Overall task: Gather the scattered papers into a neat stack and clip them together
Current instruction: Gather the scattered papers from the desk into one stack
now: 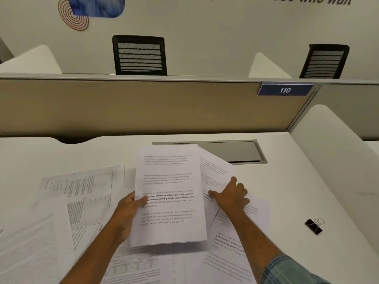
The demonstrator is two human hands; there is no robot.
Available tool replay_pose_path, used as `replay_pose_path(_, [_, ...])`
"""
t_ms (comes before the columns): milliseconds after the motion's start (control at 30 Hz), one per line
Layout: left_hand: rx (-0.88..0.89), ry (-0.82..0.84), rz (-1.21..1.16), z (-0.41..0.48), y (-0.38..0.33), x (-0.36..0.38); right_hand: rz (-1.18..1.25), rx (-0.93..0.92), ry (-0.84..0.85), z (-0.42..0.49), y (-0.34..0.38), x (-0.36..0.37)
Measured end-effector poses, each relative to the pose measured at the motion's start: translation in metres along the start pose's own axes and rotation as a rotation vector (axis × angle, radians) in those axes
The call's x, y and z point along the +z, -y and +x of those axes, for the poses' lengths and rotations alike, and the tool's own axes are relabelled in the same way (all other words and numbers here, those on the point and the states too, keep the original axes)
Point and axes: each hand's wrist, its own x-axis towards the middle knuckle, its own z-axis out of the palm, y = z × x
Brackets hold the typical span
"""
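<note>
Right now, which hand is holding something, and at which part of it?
The left hand holds a white printed paper sheaf by its left edge. The right hand lies flat on a loose sheet, gripping nothing.

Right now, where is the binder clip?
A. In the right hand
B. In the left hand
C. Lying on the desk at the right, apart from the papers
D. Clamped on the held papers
C: the black binder clip lies alone on the white desk, right of the right hand.

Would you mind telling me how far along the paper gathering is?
Early stage. The left hand holds a few gathered sheets; the right hand reaches onto another page. Many loose papers remain scattered on the desk, and the binder clip lies unused.
</note>
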Motion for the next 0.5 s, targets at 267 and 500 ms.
replay_pose_path(267, [0.01, -0.01, 0.25, 0.033, -0.025, 0.035, 0.044, -0.032, 0.003, 0.011, 0.013, 0.008])
replay_pose_path(500, [0.006, -0.028, 0.369, 0.041, -0.021, 0.04, 0.494, 0.159, -0.001, 0.014, 0.026, 0.002])
